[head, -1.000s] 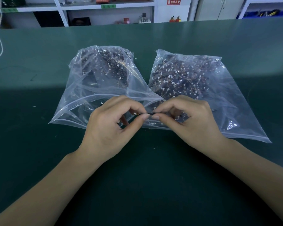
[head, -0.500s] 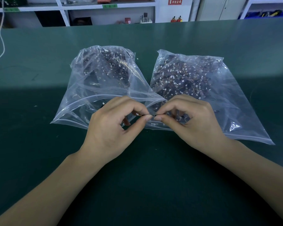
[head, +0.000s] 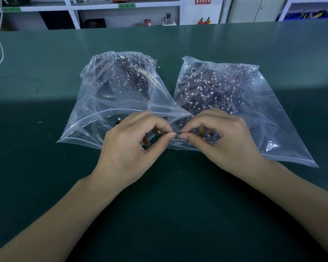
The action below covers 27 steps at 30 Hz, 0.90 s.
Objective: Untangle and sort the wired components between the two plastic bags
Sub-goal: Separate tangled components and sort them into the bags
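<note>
Both hands, left hand [head: 129, 146] and right hand [head: 225, 142], pinch tiny wired component [head: 175, 132], mostly hidden by fingertips.

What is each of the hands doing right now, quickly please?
Left hand: pinches one end of a small wired component.
Right hand: pinches the other end of it.

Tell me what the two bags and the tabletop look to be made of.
Left bag and right bag: thin clear plastic film, glossy; contents show through, with creases and bright glints.
Tabletop: a dark green matte mat, likely rubber or vinyl; it gives only a soft, dull sheen. Exact material is unclear.
</note>
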### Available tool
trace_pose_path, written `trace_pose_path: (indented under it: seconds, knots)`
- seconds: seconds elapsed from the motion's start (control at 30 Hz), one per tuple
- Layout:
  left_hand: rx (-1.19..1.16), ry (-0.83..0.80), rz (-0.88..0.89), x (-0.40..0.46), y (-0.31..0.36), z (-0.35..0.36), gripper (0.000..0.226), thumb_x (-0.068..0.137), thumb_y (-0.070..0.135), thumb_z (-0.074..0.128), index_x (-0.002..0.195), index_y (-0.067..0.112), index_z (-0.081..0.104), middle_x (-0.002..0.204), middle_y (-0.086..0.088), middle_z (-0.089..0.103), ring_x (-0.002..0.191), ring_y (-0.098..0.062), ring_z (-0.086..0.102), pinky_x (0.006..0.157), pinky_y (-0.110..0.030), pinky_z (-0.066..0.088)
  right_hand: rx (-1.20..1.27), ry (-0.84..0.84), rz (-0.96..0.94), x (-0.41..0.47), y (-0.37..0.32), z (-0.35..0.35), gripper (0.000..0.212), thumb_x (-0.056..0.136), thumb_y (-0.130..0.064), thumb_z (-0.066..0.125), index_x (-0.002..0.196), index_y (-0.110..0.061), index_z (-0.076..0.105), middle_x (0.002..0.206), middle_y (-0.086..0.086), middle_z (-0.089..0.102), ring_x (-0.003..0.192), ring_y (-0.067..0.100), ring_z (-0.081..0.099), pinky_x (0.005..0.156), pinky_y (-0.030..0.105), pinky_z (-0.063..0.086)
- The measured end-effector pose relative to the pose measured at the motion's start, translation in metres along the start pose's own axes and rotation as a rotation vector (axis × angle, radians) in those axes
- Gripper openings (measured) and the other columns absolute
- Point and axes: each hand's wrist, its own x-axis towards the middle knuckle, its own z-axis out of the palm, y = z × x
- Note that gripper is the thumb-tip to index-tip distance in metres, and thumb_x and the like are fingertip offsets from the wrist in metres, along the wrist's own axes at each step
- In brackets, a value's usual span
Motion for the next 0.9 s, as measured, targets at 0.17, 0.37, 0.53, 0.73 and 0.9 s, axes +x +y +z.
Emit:
trace_pose_path:
  seconds: [0.17, 0.37, 0.53, 0.73, 0.9]
  knots:
    - [0.010, 0.088, -0.078, 0.000, -0.007, -0.002, 0.002, 0.100, 0.022, 0.076, 0.101, 0.021, 0.077, 0.095, 0.014, 0.071, 0.086, -0.015, 0.070, 0.067, -0.032, 0.055, -0.163, -0.107, 0.018, -0.001, 0.003, -0.002, 0.034, 0.089, -0.033, 0.083, 0.119, -0.019, 0.075, 0.104, -0.009, 0.069, 0.084, 0.007, 0.054, 0.084, 0.028, 0.048]
    - [-0.020, 0.040, -0.063, 0.000, -0.003, -0.005, 0.003, 0.099, 0.017, 0.073, 0.097, 0.019, 0.075, 0.092, 0.012, 0.069, 0.078, -0.018, 0.068, 0.061, -0.030, 0.052, -0.217, -0.187, 0.049, 0.000, 0.001, -0.004, 0.033, 0.079, -0.010, 0.078, 0.109, -0.022, 0.070, 0.099, -0.014, 0.062, 0.083, 0.009, 0.055, 0.084, 0.037, 0.053]
    - [0.076, -0.044, 0.007, -0.001, -0.001, -0.004, 0.004, 0.096, 0.019, 0.072, 0.093, 0.021, 0.073, 0.092, 0.016, 0.064, 0.078, -0.013, 0.066, 0.059, -0.034, 0.051, -0.094, -0.087, 0.101, -0.001, 0.000, -0.004, 0.032, 0.082, -0.002, 0.076, 0.106, -0.022, 0.068, 0.094, -0.013, 0.065, 0.080, 0.015, 0.062, 0.070, 0.040, 0.056]
    - [0.328, -0.020, 0.134, 0.001, -0.001, 0.002, 0.004, 0.097, 0.022, 0.077, 0.095, 0.023, 0.080, 0.095, 0.010, 0.067, 0.083, -0.008, 0.061, 0.054, -0.034, 0.051, -0.063, -0.057, 0.089, -0.001, -0.002, -0.003, 0.032, 0.083, 0.002, 0.076, 0.105, -0.020, 0.069, 0.095, -0.010, 0.066, 0.080, 0.014, 0.061, 0.070, 0.038, 0.055]
    - [0.404, -0.049, 0.116, 0.004, 0.004, 0.010, 0.010, 0.092, 0.018, 0.082, 0.086, 0.025, 0.078, 0.084, 0.006, 0.057, 0.079, -0.009, 0.051, 0.046, -0.028, 0.038, -0.061, -0.052, 0.071, -0.001, -0.002, -0.003, 0.030, 0.083, 0.003, 0.076, 0.104, -0.017, 0.070, 0.095, -0.009, 0.066, 0.080, 0.012, 0.060, 0.070, 0.033, 0.054]
